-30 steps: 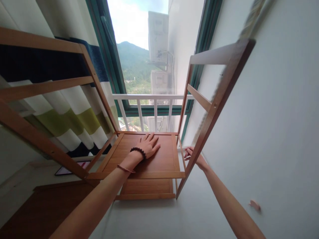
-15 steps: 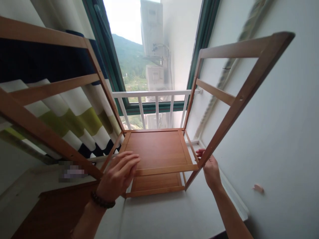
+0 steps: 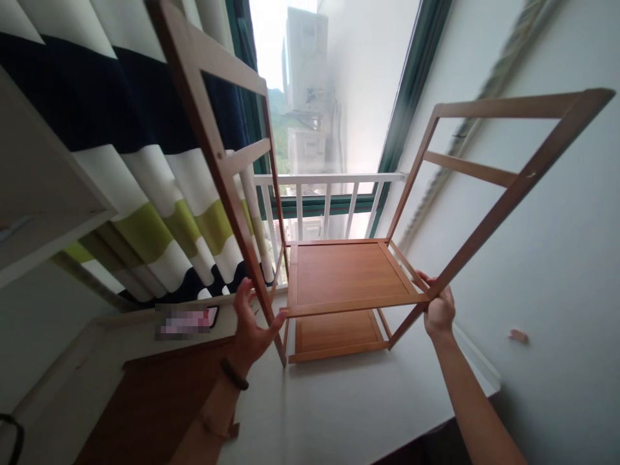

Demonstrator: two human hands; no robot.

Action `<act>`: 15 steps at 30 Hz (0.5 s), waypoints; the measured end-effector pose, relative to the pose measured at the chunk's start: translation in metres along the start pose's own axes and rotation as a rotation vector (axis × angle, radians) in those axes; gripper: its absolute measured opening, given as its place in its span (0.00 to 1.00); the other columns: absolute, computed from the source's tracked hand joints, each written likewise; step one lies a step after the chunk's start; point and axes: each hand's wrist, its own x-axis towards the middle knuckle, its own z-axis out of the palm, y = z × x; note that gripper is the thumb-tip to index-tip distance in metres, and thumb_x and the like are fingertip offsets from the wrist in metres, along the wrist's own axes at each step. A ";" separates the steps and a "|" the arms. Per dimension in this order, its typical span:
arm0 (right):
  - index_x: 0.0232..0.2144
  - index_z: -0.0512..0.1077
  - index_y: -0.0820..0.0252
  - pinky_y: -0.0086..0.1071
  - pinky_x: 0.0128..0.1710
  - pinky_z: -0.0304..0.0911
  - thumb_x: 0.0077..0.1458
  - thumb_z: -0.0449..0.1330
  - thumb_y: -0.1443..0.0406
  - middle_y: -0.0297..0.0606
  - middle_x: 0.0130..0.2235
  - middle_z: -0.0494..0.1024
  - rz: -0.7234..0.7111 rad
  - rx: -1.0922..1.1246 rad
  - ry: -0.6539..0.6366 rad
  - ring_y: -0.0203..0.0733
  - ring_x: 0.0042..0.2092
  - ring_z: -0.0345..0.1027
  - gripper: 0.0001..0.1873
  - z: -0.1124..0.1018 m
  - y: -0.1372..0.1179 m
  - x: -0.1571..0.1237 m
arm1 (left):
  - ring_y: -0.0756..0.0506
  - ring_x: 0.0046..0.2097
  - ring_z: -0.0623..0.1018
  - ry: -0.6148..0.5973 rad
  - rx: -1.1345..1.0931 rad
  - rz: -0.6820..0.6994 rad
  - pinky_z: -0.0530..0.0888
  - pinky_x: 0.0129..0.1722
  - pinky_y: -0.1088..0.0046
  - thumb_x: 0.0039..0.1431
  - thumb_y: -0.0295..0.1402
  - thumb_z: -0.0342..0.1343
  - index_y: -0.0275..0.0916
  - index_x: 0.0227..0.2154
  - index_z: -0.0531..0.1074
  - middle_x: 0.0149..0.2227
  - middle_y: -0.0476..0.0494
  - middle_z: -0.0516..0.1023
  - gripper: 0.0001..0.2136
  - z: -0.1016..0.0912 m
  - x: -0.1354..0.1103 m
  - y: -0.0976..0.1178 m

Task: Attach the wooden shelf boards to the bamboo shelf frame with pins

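Note:
A brown wooden shelf rack point(image 3: 349, 274) stands upright, with two panel tiers and an open ladder-like frame on each side. My right hand point(image 3: 440, 310) wraps round its right front post, where the upper tier meets it; some fingers are hidden behind the wood. My left hand point(image 3: 254, 329) is at the left front post, fingers spread and raised on the outer side. Its thumb lies across the post near the upper tier's front corner; I cannot tell how firmly it touches. A dark bead bracelet point(image 3: 234, 374) circles my left wrist.
Behind the rack are a white railing point(image 3: 334, 178) and a window. A striped curtain point(image 3: 159, 213) hangs at left, a white wall point(image 3: 557, 258) at right. A dark brown wooden panel point(image 3: 165, 394) lies lower left, near a blurred phone-like object point(image 3: 213, 316). A black cable point(image 3: 17, 429) shows at the edge.
My left hand has moved from over the upper tier's front left to the left post, its fingers spreading. The view has shifted, and the rack's left frame stands more upright. My right hand keeps its hold.

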 end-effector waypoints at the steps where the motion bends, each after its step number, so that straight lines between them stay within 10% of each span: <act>1: 0.28 0.63 0.60 0.34 0.37 0.65 0.46 0.55 0.63 0.36 0.34 0.76 -0.002 0.018 0.015 0.37 0.34 0.71 0.06 0.001 0.002 0.000 | 0.40 0.55 0.62 -0.108 -0.062 -0.037 0.65 0.51 0.58 0.44 0.36 0.61 0.44 0.57 0.44 0.56 0.36 0.55 0.40 0.003 -0.001 -0.003; 4: 0.26 0.63 0.61 0.34 0.37 0.64 0.44 0.54 0.66 0.34 0.28 0.74 -0.036 0.033 0.079 0.37 0.34 0.71 0.04 0.005 0.006 -0.001 | 0.38 0.57 0.61 -0.266 -0.203 -0.045 0.66 0.52 0.58 0.43 0.38 0.62 0.45 0.57 0.48 0.59 0.36 0.52 0.39 0.015 -0.006 -0.006; 15: 0.23 0.65 0.62 0.29 0.35 0.60 0.40 0.49 0.66 0.31 0.26 0.66 -0.097 -0.190 0.241 0.34 0.30 0.64 0.07 0.007 0.006 -0.004 | 0.41 0.54 0.65 -0.165 -0.237 -0.096 0.66 0.51 0.59 0.51 0.37 0.56 0.41 0.44 0.58 0.56 0.35 0.57 0.19 0.031 -0.019 -0.006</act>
